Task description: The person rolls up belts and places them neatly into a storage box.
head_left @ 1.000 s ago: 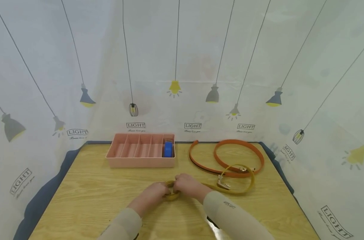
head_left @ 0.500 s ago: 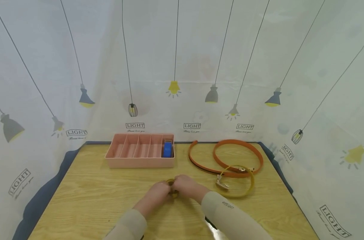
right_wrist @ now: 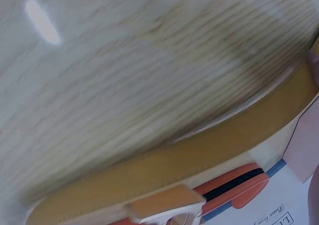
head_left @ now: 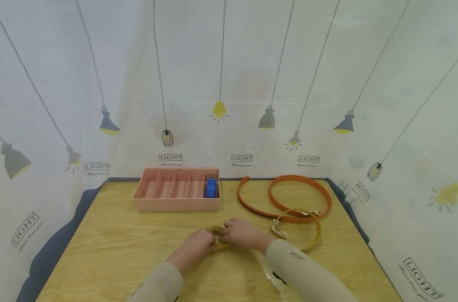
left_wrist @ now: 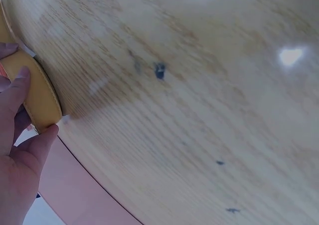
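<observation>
A yellow belt [head_left: 221, 246] is partly rolled into a coil that stands on edge on the table, below the pink box. My left hand [head_left: 199, 243] pinches the coil's left side; in the left wrist view its thumb and fingers lie on the stitched leather band [left_wrist: 44, 93]. My right hand [head_left: 247, 235] holds the coil's right side with bent fingers, partly hiding it. The belt's loose length [right_wrist: 164, 165] runs right in a wide loop, ending at a metal buckle [head_left: 278, 230]. Only a sliver of the right hand shows in the right wrist view.
Behind the yellow loop lies an orange belt [head_left: 300, 178], its buckle end overlapped by that loop. The pink box [head_left: 176, 204] has several compartments; a blue coiled item [head_left: 211, 188] sits in the rightmost one. A white curtain printed with lamps [head_left: 244, 84] surrounds the wooden table [head_left: 111, 251].
The right hand first moved slightly left onto the coil, then shifted back right with its fingers less tightly bunched. The left hand moved slightly right. The loose strap beside the right hand is now less visible.
</observation>
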`<state>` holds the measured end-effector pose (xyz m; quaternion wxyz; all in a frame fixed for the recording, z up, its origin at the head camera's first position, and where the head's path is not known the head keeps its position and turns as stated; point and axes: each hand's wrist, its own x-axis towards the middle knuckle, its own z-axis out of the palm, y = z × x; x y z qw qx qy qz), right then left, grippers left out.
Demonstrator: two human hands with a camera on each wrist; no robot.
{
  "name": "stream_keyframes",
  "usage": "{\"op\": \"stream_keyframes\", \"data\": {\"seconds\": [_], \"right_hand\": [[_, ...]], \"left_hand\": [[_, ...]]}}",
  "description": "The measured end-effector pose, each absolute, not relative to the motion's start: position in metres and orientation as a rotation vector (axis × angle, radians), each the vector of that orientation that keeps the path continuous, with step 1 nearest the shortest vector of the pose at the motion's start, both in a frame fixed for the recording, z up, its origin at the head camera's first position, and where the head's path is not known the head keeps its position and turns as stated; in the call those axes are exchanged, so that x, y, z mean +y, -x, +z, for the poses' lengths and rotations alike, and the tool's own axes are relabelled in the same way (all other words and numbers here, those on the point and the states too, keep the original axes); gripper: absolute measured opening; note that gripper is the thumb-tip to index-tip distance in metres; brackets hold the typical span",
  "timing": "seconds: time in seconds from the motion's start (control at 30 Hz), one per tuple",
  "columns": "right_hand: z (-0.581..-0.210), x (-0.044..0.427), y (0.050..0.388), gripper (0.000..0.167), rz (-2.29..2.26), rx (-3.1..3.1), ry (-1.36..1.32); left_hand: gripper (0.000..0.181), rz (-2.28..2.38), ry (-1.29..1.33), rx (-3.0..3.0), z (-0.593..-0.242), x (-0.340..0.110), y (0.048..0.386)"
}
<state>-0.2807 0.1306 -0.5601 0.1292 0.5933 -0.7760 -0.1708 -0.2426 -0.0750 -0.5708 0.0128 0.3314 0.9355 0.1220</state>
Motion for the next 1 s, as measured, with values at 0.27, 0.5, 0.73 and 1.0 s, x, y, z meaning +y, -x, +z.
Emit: {"op": "stream_keyframes", "data": {"seconds": [0.27, 0.5, 0.73, 1.0], "right_hand": [[-0.563, 0.146, 0.287, 0.041, -0.565, -2.281, -1.774], [-0.56, 0.133, 0.285, 0.026, -0.276, -2.366, -1.717], [-0.551, 0.121, 0.279, 0.022, -0.309, -2.329, -1.727], [-0.545, 0.117, 0.272, 0.016, -0.361, -2.228, -1.773]], "left_hand": [[0.018, 0.358, -1.068, 2.872, -0.569, -0.075, 0.245], [0.019, 0.397, -1.08, 2.816, -0.564, -0.079, 0.246], [0.017, 0.444, -1.122, 2.776, -0.56, -0.082, 0.247], [0.011, 0.373, -1.259, 2.864, -0.566, -0.079, 0.248]]}}
